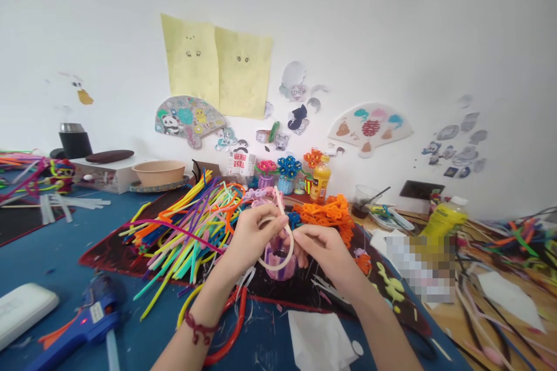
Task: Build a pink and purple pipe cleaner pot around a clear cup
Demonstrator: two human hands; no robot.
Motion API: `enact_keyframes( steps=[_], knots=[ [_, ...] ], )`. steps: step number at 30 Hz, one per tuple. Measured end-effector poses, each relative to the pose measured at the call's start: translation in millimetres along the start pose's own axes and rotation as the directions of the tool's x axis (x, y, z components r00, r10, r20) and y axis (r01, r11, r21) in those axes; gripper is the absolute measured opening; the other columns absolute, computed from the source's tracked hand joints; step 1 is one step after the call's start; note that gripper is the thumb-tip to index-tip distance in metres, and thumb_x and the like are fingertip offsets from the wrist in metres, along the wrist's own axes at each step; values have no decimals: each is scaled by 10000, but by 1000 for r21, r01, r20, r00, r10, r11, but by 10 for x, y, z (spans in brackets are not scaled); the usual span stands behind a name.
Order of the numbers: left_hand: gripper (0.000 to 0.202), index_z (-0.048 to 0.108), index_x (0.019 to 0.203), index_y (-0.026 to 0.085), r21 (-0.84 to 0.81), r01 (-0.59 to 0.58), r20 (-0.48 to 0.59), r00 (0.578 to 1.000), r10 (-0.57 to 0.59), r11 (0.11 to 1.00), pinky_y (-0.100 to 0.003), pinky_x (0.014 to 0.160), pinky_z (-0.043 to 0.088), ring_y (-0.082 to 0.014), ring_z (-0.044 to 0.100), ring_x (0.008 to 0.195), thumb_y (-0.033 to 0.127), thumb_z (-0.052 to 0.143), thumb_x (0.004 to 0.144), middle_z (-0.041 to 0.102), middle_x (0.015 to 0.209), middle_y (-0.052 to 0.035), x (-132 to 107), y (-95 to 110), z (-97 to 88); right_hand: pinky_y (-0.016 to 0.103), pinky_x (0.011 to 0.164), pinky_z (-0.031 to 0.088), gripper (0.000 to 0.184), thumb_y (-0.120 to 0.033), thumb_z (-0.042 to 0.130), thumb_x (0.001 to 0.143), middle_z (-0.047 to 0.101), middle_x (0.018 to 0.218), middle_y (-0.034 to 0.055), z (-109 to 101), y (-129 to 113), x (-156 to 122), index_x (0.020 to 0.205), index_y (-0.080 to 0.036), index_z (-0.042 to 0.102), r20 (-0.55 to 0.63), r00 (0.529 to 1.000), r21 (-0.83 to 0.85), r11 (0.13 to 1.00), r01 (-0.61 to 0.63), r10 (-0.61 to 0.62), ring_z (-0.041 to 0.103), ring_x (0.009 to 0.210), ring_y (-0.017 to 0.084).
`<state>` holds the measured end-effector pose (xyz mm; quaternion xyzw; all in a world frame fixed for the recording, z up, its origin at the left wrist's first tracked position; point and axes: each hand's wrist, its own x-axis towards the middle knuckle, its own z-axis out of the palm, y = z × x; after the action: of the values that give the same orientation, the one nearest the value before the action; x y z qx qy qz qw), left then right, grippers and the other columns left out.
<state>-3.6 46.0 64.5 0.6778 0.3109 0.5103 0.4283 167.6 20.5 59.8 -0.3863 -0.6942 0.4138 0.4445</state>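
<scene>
A cream-white pipe cleaner (290,251) is bent into a loop in front of me, one end sticking up. My left hand (260,231) pinches it near that upright end, thumb against fingers. From the other side, my right hand (321,248) has its thumb and index finger closed on the loop's right edge. Just behind the loop sits a pink and purple fuzzy pot-shaped piece (278,269), partly covered by the hands. A pile of orange pipe-cleaner pieces (328,214) lies beyond my right hand, and a heap of multicoloured pipe cleaners (187,237) spreads left of my left hand.
A blue glue gun (93,316) and a white case (26,310) lie at left. Red-handled scissors (237,324) are partly behind my left forearm. White tissue (319,339) rests in front. Finished flower pots (287,177), an orange bottle (321,179) and a yellow bottle (444,217) stand behind.
</scene>
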Motion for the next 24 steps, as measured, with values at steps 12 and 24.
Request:
enact_keyframes(
  steps=[12, 24],
  knots=[
    [253, 636, 698, 171, 181, -117, -13, 993, 122, 976, -217, 580, 375, -107, 515, 574, 360, 664, 865, 601, 603, 35, 7, 38, -19, 231, 501, 419, 364, -505, 729, 794, 560, 519, -47, -2, -8, 5, 680, -172, 638, 7, 995, 204, 974, -96, 97, 503, 469, 101],
    [270, 645, 747, 164, 176, -136, -71, 986, 150, 975, -246, 633, 454, -154, 627, 622, 390, 622, 892, 670, 655, -11, 9, 0, 10, 226, 499, 427, 377, -519, 779, 757, 564, 542, -44, 6, 21, 23, 797, -148, 722, -102, 993, 207, 977, -45, 67, 508, 485, 101]
  ],
)
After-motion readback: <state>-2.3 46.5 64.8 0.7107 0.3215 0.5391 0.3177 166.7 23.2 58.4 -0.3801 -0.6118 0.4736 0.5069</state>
